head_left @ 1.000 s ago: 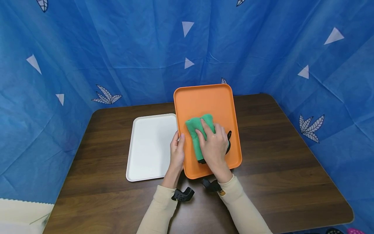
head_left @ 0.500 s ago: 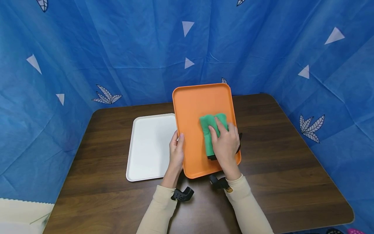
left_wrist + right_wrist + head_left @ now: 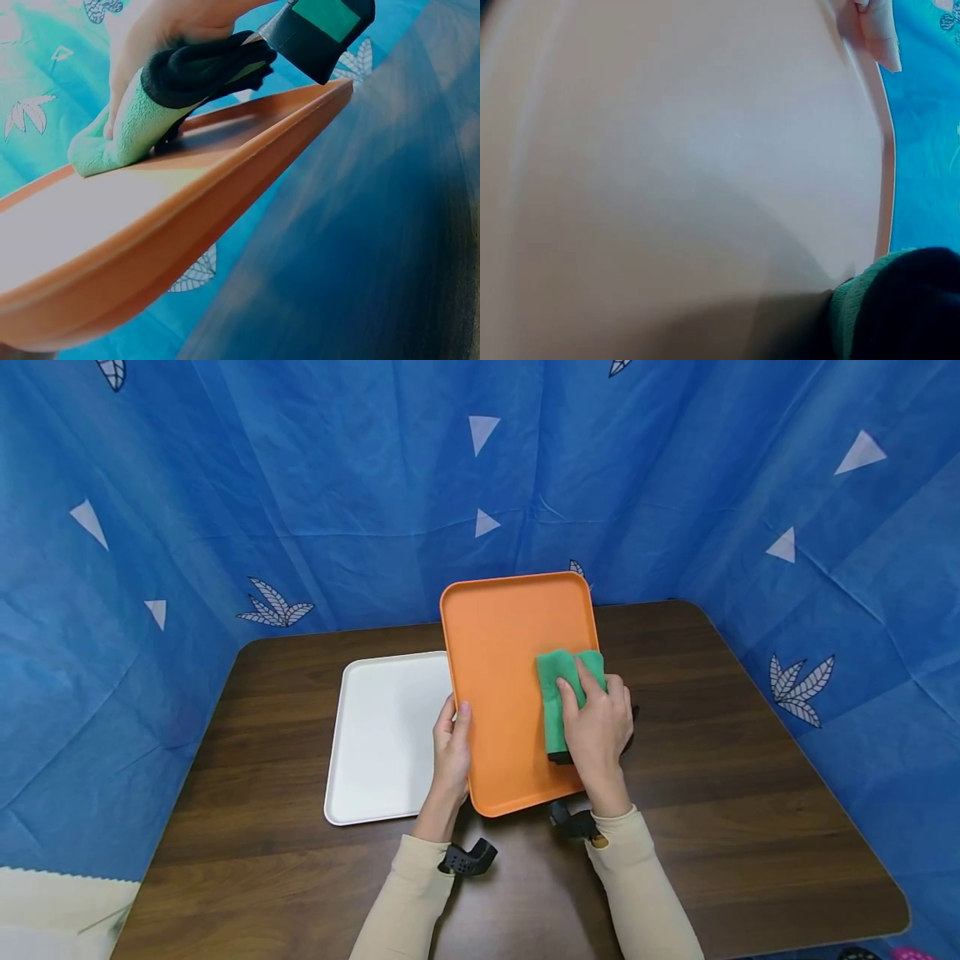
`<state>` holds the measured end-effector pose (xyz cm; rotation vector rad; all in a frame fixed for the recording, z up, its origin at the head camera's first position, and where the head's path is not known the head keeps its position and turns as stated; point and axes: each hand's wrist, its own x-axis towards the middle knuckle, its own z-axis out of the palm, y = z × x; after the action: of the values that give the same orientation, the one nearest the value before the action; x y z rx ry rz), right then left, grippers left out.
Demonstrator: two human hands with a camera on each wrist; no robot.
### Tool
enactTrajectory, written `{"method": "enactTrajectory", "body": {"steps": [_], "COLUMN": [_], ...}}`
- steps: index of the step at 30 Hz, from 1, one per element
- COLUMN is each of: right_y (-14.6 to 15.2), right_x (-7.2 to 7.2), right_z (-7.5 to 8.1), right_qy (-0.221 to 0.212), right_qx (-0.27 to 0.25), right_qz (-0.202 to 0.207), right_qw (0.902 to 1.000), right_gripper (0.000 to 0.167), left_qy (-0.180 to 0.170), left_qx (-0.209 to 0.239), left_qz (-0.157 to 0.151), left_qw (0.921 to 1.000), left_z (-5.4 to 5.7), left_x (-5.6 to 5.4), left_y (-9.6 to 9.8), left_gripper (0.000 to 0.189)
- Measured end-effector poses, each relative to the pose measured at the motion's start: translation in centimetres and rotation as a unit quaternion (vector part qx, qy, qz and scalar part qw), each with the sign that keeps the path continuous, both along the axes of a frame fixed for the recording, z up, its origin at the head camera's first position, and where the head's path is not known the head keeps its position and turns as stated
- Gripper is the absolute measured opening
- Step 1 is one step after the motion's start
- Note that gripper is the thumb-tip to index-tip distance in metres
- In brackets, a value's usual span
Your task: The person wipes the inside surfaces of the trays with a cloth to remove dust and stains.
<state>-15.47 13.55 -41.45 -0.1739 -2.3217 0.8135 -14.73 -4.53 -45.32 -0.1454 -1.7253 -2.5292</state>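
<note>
My left hand (image 3: 452, 756) grips the left long edge of an orange tray (image 3: 491, 693), thumb over the rim. The tray is held tilted, its far end raised. On the tray's right side lies a folded green cloth (image 3: 553, 693) with black edging, held under my right hand (image 3: 600, 731), thumb and forefinger spread over it. The cloth overlaps the right rim. In the left wrist view the cloth (image 3: 135, 131) touches the tray's inner face, its folded black end standing up. The right wrist view shows the tray (image 3: 697, 150) and a left-hand fingertip (image 3: 883, 41) at the rim.
A white tray (image 3: 386, 735) lies flat on the brown wooden table (image 3: 750, 793), its right edge partly covered by the orange tray. Blue patterned curtain (image 3: 337, 460) hangs behind and beside the table. Black wrist cameras (image 3: 468, 858) are strapped on both wrists.
My right hand has slid the green cloth rightward across the orange tray, from near its middle to the right rim. My left hand and the tray have shifted only slightly.
</note>
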Motion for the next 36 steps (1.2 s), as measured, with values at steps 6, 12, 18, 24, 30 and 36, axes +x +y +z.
{"method": "enactTrajectory", "body": {"steps": [6,12,18,24,30,36], "right_y": [0.0,-0.2,-0.7,-1.6,-2.7,-3.8], "right_x": [0.1,0.2,0.3,0.6,0.9,1.2], "right_z": [-0.2,-0.3,-0.5,-0.4,-0.3,-0.3], "right_qy": [-0.002,-0.001,0.004,0.018,0.041,0.051], "right_qx": [-0.002,-0.003,0.004,0.022,0.041,0.060], "right_qz": [-0.002,-0.005,0.000,0.010,0.030,0.050], "right_qw": [1.0000,1.0000,1.0000,0.9995,0.9979,0.9956], "right_gripper": [0.042,0.042,0.042,0.042,0.041,0.041], "left_qy": [-0.001,0.002,0.009,0.006,-0.002,0.001], "left_qx": [0.000,0.004,0.005,0.002,0.003,0.003], "left_qz": [0.000,-0.004,-0.002,-0.002,0.001,0.002], "left_qw": [1.0000,1.0000,0.9999,1.0000,1.0000,1.0000], "left_z": [0.1,0.1,0.0,0.1,0.2,0.1], "left_x": [0.0,0.1,0.1,0.1,0.1,0.1], "left_y": [0.1,0.1,0.1,0.2,0.2,0.3], "left_gripper": [0.049,0.049,0.049,0.050,0.050,0.050]}}
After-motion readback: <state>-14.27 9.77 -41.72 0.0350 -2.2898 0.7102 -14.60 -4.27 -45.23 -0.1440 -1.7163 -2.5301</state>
